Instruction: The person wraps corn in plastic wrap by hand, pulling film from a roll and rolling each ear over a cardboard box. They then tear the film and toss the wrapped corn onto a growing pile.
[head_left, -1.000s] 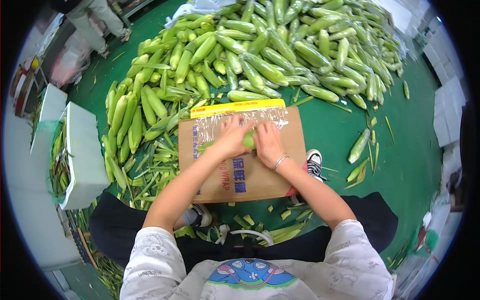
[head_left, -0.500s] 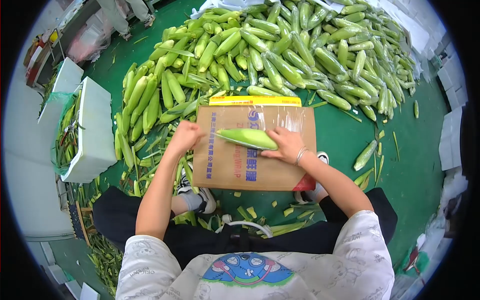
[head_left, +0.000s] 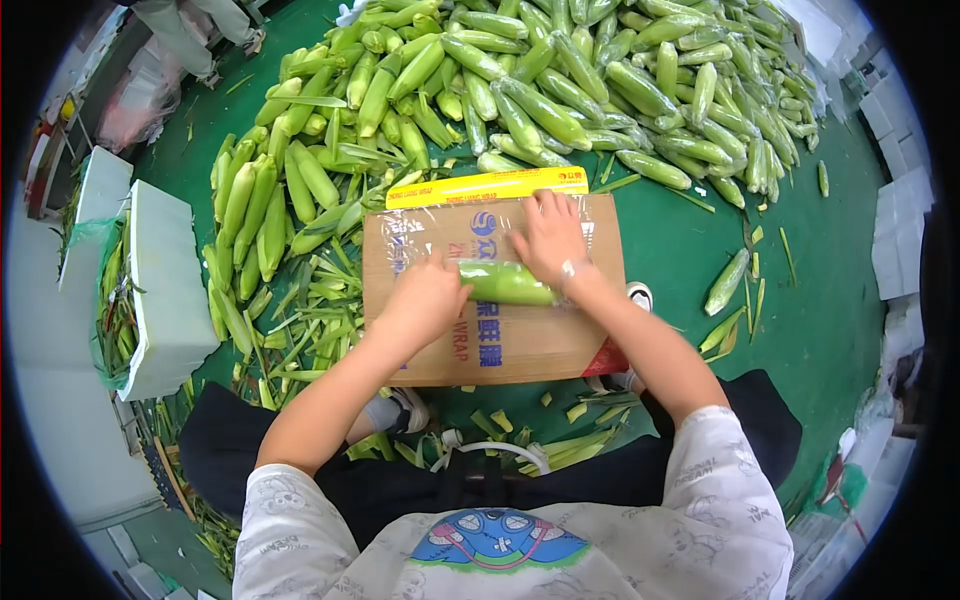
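An ear of corn (head_left: 510, 283) in its green husk lies crosswise on a printed cardboard box (head_left: 540, 345), with clear plastic wrap around it. My left hand (head_left: 428, 298) is closed at the corn's left end, its fingertips hidden underneath. Above the corn's right end, my right hand (head_left: 553, 240) reaches over the box with fingers stretched toward its far edge; the thumb is apart. Shiny film shows on the cardboard near both hands. Along the far edge of the box sits a yellow cling-film carton (head_left: 480, 186).
Unwrapped corn (head_left: 315, 178) is heaped beyond the box at left, and wrapped corn (head_left: 640, 90) at right. A white foam box (head_left: 165, 290) with husks stands at far left. One wrapped ear (head_left: 727, 282) lies on the green floor (head_left: 800, 330). Another person's legs (head_left: 185, 35) show at upper left.
My left hand has come right and down onto the corn's left end. The right hand has released the corn and moved up toward the yellow carton. The corn now lies level.
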